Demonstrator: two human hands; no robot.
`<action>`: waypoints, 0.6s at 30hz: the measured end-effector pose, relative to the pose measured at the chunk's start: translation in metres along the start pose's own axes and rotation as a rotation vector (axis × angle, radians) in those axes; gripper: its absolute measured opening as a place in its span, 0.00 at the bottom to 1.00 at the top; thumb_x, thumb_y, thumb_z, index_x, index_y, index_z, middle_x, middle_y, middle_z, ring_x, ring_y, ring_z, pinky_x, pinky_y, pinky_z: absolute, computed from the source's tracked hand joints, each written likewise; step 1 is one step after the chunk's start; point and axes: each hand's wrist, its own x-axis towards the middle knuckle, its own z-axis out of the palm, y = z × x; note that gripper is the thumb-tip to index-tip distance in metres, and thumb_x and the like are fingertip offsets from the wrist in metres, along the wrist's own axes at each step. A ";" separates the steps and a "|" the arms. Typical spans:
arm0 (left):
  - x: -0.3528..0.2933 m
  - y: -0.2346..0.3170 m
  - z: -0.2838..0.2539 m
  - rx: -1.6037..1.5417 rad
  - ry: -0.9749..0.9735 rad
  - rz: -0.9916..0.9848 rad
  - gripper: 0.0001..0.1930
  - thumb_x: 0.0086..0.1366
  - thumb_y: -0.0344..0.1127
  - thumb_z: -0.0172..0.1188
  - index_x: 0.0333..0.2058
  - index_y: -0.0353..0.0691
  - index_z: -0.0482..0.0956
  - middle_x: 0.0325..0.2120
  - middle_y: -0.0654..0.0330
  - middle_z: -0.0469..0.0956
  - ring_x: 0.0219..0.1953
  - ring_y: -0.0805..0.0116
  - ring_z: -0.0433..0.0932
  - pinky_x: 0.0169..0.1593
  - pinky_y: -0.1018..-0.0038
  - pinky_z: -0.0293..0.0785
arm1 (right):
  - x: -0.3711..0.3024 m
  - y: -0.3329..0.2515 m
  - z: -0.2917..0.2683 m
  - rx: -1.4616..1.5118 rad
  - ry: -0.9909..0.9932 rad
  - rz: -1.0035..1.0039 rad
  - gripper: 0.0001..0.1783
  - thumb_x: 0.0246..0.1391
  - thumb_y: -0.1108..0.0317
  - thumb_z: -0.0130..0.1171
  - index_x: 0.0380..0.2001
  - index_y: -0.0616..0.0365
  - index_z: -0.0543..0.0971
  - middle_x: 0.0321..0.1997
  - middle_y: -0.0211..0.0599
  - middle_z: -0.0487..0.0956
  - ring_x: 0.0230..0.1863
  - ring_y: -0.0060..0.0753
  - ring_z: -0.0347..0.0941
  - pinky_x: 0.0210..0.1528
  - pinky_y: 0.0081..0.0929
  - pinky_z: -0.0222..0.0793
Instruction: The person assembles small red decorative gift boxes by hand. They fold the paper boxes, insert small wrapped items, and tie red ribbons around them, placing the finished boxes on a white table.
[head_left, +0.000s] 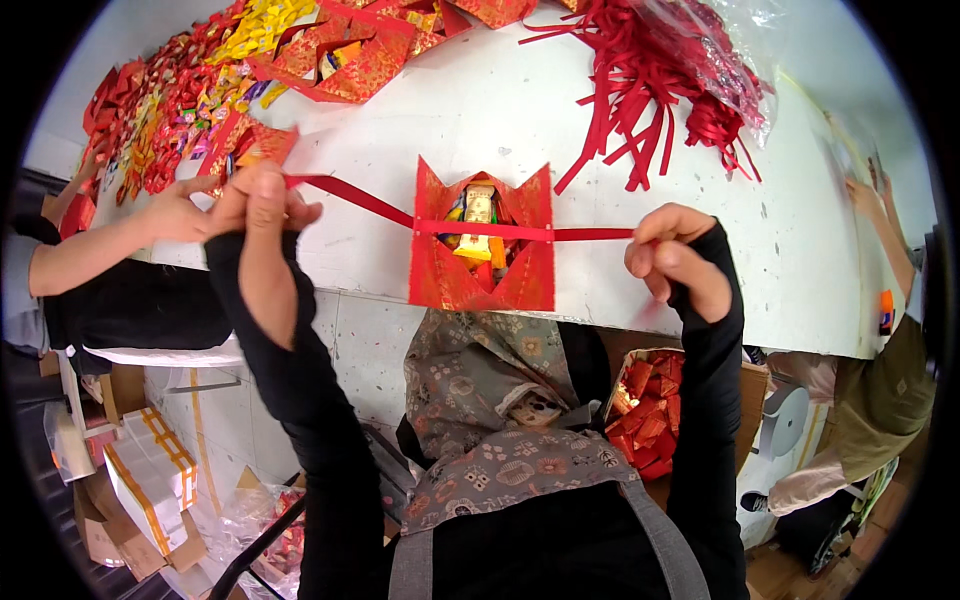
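In front of me at the table's near edge stands a red folded paper gift box (428, 270), its top open. Wrapped candies (478, 225) in yellow, gold and other colours fill it. A red ribbon (365, 200) runs through both sides of the box and across its opening. My left hand (262, 205) pinches the ribbon's left end, raised a little. With closed fingers my right hand (685, 260) grips the other end, to the right of the box. The ribbon is stretched nearly straight between them.
A bundle of red ribbons (640, 90) lies at the back right beside clear plastic (745, 50). Filled red boxes (350, 50) and heaped candies (180, 120) cover the back left. A co-worker's hand (175, 215) is close to my left hand. Beneath the table sits a carton of red boxes (650, 410).
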 end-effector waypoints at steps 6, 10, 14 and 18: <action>0.014 0.062 0.026 0.275 -0.062 0.200 0.10 0.61 0.38 0.56 0.31 0.35 0.74 0.22 0.66 0.71 0.24 0.80 0.68 0.33 0.84 0.66 | 0.020 -0.008 0.044 -0.131 -0.067 -0.408 0.16 0.52 0.80 0.46 0.45 0.67 0.72 0.39 0.50 0.78 0.27 0.28 0.73 0.32 0.23 0.68; 0.017 0.078 0.029 0.637 -0.099 0.250 0.11 0.60 0.38 0.57 0.31 0.35 0.75 0.20 0.66 0.72 0.25 0.79 0.67 0.31 0.82 0.64 | 0.050 -0.013 0.067 -0.616 -0.047 -0.404 0.09 0.55 0.74 0.50 0.36 0.59 0.79 0.24 0.36 0.77 0.25 0.22 0.72 0.29 0.17 0.67; 0.017 0.092 0.052 0.641 -0.358 0.267 0.10 0.61 0.37 0.55 0.30 0.35 0.74 0.23 0.68 0.70 0.28 0.82 0.66 0.32 0.84 0.63 | 0.085 -0.006 0.086 -0.627 -0.213 -0.778 0.09 0.46 0.74 0.58 0.33 0.55 0.81 0.32 0.33 0.74 0.27 0.25 0.68 0.31 0.23 0.66; 0.030 0.080 0.062 0.388 -0.688 0.128 0.09 0.62 0.33 0.51 0.34 0.34 0.75 0.27 0.65 0.73 0.33 0.80 0.69 0.39 0.82 0.64 | 0.102 -0.001 0.095 -0.549 -0.192 -0.615 0.10 0.46 0.75 0.57 0.34 0.58 0.80 0.34 0.36 0.77 0.36 0.30 0.73 0.40 0.23 0.68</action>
